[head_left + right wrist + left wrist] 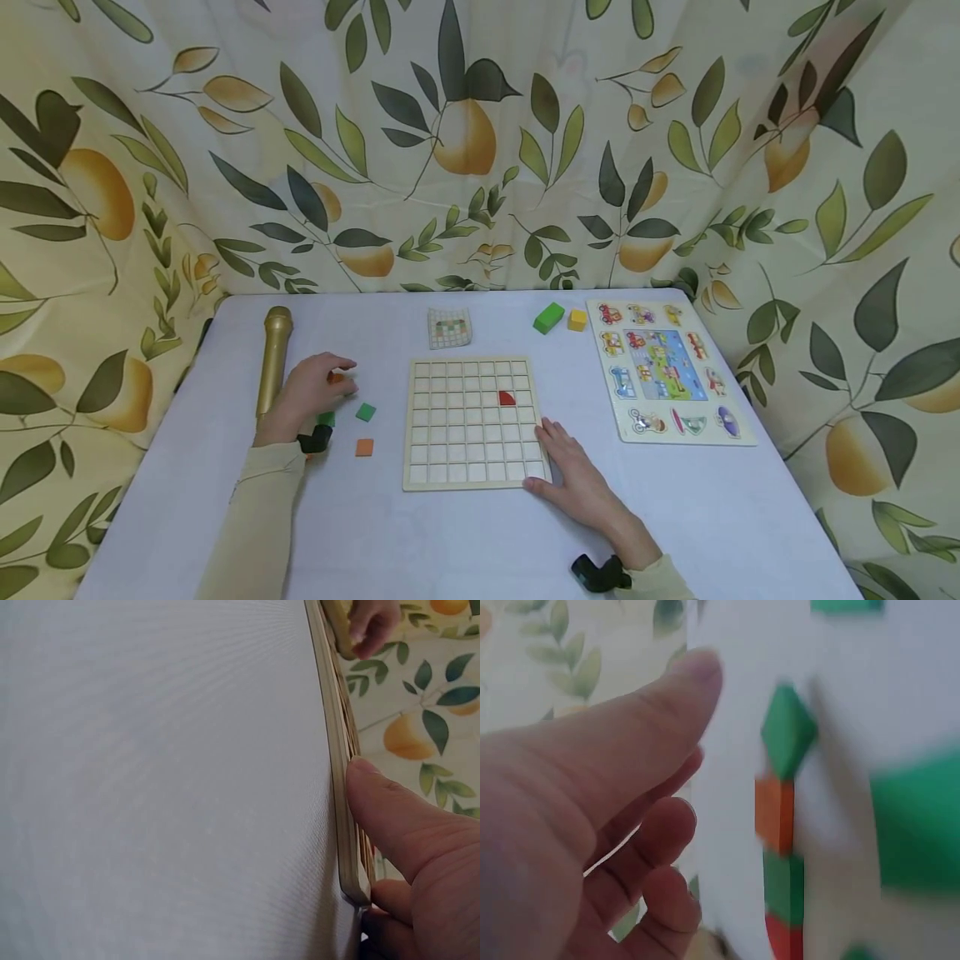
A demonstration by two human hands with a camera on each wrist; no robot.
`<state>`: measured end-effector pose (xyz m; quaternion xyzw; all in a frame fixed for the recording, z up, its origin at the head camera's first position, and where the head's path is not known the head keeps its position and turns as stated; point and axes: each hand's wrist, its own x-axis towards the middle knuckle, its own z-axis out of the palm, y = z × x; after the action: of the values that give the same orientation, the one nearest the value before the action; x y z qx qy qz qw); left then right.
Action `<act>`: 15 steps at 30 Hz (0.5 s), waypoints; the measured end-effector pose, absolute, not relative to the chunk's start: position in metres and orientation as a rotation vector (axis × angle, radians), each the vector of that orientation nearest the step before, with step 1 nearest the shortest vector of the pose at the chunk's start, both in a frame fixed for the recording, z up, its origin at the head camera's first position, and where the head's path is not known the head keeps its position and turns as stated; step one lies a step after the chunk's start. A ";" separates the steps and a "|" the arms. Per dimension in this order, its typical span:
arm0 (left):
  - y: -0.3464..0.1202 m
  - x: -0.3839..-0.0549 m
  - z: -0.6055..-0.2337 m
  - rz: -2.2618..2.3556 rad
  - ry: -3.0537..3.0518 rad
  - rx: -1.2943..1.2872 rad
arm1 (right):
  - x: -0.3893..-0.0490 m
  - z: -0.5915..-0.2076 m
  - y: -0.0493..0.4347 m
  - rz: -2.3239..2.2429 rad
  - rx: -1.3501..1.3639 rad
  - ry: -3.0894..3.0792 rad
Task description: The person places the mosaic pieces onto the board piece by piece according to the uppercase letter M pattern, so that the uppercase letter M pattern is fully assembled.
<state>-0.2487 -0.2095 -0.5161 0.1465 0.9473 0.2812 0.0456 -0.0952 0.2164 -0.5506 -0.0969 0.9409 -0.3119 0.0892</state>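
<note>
Over the table's left side, my left hand (307, 398) is above some small coloured pieces, which it partly hides. In the left wrist view its thumb (660, 720) stands apart from the curved fingers, and nothing shows between them. Beside it are a green diamond-shaped piece (789, 731), an orange piece (774, 814), another green piece (784, 885) and a red piece (786, 937). My right hand (573, 479) rests against the lower right edge of the wooden grid board (468, 490), fingers extended. One red piece (507, 398) with a curved side lies in a board cell.
A green tile (365, 412) and an orange tile (364, 447) lie left of the board. A gold microphone (276, 342) is at far left. Behind the board lies a patterned card (450, 328). Green (548, 317) and yellow blocks (577, 320) sit near a picture puzzle (611, 400).
</note>
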 end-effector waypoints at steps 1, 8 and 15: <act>-0.214 -0.248 -0.516 0.851 2.886 0.448 | -0.095 -0.550 0.217 -0.930 -0.288 2.798; -0.228 -0.245 -0.517 0.821 2.820 0.490 | -0.095 -0.549 0.217 -0.941 -0.273 2.788; -0.225 -0.247 -0.520 0.729 2.800 0.571 | -0.095 -0.550 0.216 -0.965 -0.263 2.781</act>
<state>-0.2466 -0.2252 -0.5203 0.1925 0.9451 0.2461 0.0959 -0.0947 0.2158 -0.5497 -0.0886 0.9369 -0.3251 0.0930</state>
